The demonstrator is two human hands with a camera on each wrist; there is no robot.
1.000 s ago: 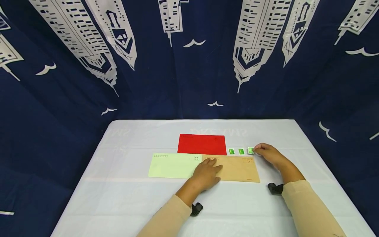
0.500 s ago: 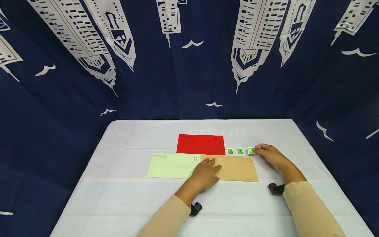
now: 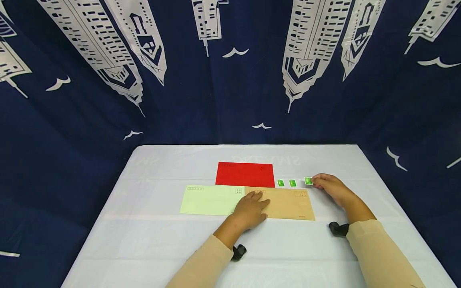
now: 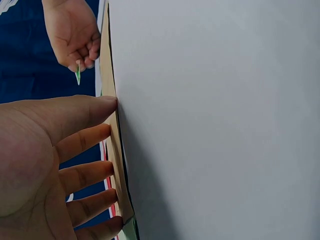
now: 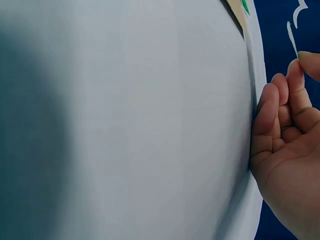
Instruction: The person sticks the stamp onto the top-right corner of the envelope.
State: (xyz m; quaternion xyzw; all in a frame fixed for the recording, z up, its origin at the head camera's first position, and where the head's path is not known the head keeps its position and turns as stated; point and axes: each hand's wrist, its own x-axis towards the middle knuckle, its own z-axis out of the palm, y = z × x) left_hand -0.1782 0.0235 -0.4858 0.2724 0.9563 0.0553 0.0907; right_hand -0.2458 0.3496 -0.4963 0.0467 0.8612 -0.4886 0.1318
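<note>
My right hand [image 3: 332,187] pinches a small green stamp [image 3: 308,181] between thumb and fingertip; in the right wrist view the stamp [image 5: 292,39] is seen edge-on, raised off the table. Two more green stamps, one [image 3: 280,183] beside the other [image 3: 293,183], lie flat to its left. With fingers spread, my left hand [image 3: 249,212] rests on the brown envelope [image 3: 288,204], near where it meets the light green envelope [image 3: 210,200]. The left wrist view shows the left fingertips touching the brown paper.
A red envelope [image 3: 245,174] lies behind the other two, close to their top edges. All sit on a white-covered table [image 3: 151,240]. Behind the far edge hangs a dark blue cloth [image 3: 216,100] with white buildings and birds.
The right hand has shifted a little to the right with the pinched stamp, which is now farther from the other two. The left hand has stayed on the envelope.
</note>
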